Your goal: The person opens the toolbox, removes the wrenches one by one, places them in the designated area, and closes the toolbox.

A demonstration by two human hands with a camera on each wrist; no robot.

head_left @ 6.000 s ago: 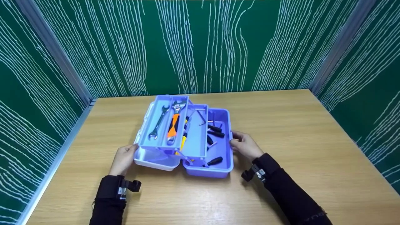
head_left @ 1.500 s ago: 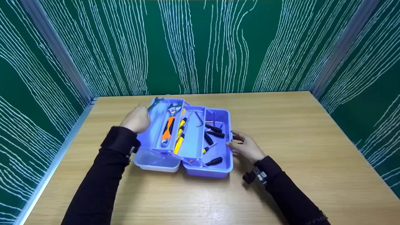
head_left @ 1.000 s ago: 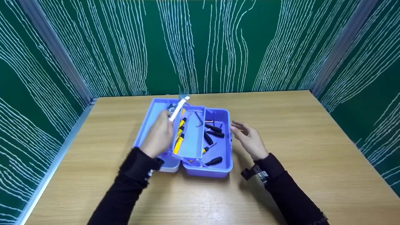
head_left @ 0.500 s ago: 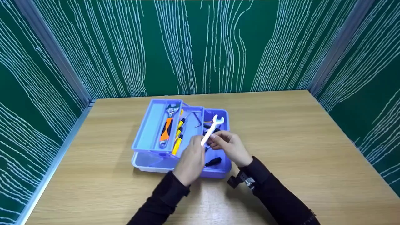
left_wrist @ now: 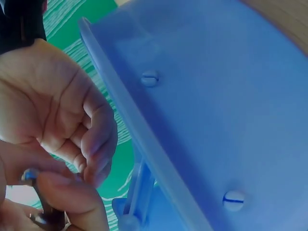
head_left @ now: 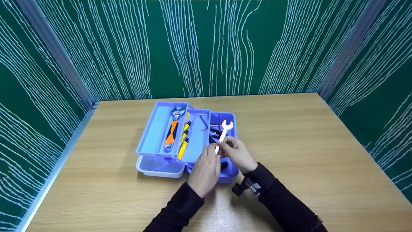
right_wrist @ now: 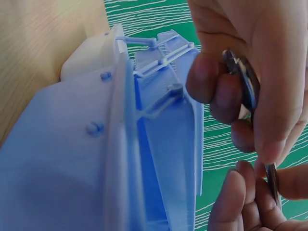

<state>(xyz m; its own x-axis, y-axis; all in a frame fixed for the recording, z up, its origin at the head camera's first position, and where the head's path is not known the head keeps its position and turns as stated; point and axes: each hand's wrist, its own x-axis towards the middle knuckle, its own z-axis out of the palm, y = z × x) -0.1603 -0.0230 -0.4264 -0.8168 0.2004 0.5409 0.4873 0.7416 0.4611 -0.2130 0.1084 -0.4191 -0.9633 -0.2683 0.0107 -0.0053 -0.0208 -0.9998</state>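
Note:
In the head view, an open-end wrench (head_left: 222,137) stands tilted over the right part of a purple toolbox (head_left: 235,125), its bright forked head pointing away. My left hand (head_left: 204,170) grips its lower end. The thumb and fingers of my right hand (head_left: 241,156) pinch its shaft just above. In the left wrist view, the wrench's near end (left_wrist: 48,211) sticks out by the left thumb. The right wrist view shows the wrench (right_wrist: 248,86) running between both hands; the left fingers hide part of it.
The toolbox's raised tray (head_left: 151,129) holds an orange-handled adjustable wrench (head_left: 172,132). Yellow-handled screwdrivers (head_left: 183,148) and hex keys (head_left: 203,121) lie in the middle tray. Black-handled tools (head_left: 216,131) lie in the base. A whitish lid (head_left: 164,172) rests folded open at left on the wooden table (head_left: 305,138).
My left hand has lifted the wrench from the upper tray and carried it right. My right hand has left the toolbox's side and taken hold of the shaft. Lately the wrench has turned slightly more upright.

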